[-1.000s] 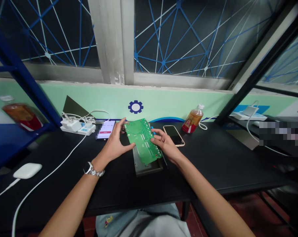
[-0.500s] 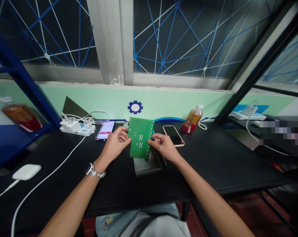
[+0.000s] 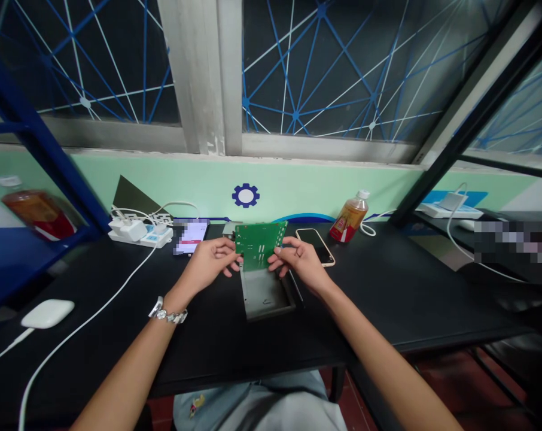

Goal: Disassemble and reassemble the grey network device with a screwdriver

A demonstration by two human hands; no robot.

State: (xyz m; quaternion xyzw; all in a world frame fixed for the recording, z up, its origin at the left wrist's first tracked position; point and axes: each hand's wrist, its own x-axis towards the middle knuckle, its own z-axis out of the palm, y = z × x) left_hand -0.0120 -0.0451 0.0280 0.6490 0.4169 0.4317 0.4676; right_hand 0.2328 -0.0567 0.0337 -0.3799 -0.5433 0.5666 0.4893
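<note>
A green circuit board [image 3: 258, 244] is held tilted up between my two hands, over an open grey metal case [image 3: 268, 299] on the black table. My left hand [image 3: 215, 258] pinches the board's left edge between thumb and fingers. On the opposite edge, my right hand [image 3: 300, 258] grips it in the same way. The board's lower edge is at the far part of the case; whether it touches the case I cannot tell. The board hides the back of the case.
A phone with a lit screen [image 3: 191, 237] and a white power strip [image 3: 140, 230] are at left. Behind my right hand lie a dark-screened phone [image 3: 320, 250] and a tilted drink bottle [image 3: 349, 216]. A white charging case [image 3: 49, 313] and a long cable [image 3: 96, 314] are at near left.
The board has come down toward the case, and its face now leans more steeply away. Both hands have shifted their grip around its edges, with fingers reaching lower.
</note>
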